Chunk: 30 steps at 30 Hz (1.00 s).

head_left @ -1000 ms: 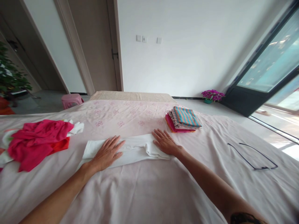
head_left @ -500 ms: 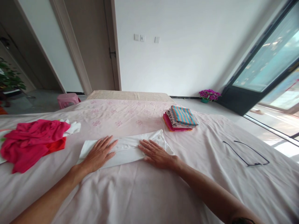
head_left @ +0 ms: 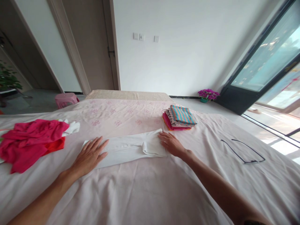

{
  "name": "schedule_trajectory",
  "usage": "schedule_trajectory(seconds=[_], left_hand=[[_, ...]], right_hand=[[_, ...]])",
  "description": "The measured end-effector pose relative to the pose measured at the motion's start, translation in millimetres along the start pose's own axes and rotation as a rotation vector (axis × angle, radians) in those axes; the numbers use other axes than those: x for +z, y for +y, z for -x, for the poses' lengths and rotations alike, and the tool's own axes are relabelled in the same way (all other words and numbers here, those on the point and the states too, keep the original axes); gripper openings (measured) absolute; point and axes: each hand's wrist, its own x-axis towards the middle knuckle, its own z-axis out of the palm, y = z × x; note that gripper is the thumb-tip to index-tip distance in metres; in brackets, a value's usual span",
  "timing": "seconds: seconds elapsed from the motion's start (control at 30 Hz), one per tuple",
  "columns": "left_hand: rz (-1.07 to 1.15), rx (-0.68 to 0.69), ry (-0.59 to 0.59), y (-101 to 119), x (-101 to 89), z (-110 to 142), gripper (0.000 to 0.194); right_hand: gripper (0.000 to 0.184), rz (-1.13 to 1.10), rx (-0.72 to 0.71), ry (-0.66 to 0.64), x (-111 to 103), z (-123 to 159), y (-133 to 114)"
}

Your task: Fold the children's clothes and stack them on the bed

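A white garment [head_left: 127,148], folded into a long strip, lies across the middle of the pink bedsheet [head_left: 145,193]. My left hand [head_left: 90,153] rests flat on its left end, fingers spread and open. At the strip's right end, my right hand [head_left: 172,143] lies with fingers stretched out, touching the folded-over edge of the cloth.
A stack of folded clothes [head_left: 179,117] with a striped one on top sits beyond my right hand. A heap of pink and red clothes [head_left: 32,140] lies at the left. A black wire hanger [head_left: 243,151] lies at the right. A pink stool [head_left: 66,99] and potted flowers [head_left: 208,94] stand on the floor.
My right hand slid left over the white garment, then back right to its end, leaving that end folded over. My left hand moved slightly left.
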Motion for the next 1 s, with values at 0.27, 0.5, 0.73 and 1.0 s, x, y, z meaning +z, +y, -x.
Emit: schedule_trajectory(seconds=[0.27,0.5,0.73,1.0], left_hand=[[0.012,-0.008,0.014,-1.4,3.2,0.4,0.059],[0.038,-0.014,0.022,-1.2,3.7,0.2,0.058],[0.003,-0.012,0.010,-1.4,4.0,0.3,0.057],[0.020,-0.016,0.028,0.1,2.2,0.7,0.057]], right_hand=[[0.039,-0.223,-0.052,-0.005,-29.9,18.1,-2.7],[0.033,-0.236,-0.165,-0.108,-33.3,33.0,-9.9],[0.015,-0.196,-0.105,-0.049,-25.8,17.1,-9.9],[0.010,-0.036,0.184,-0.090,-17.8,-13.5,-26.0]])
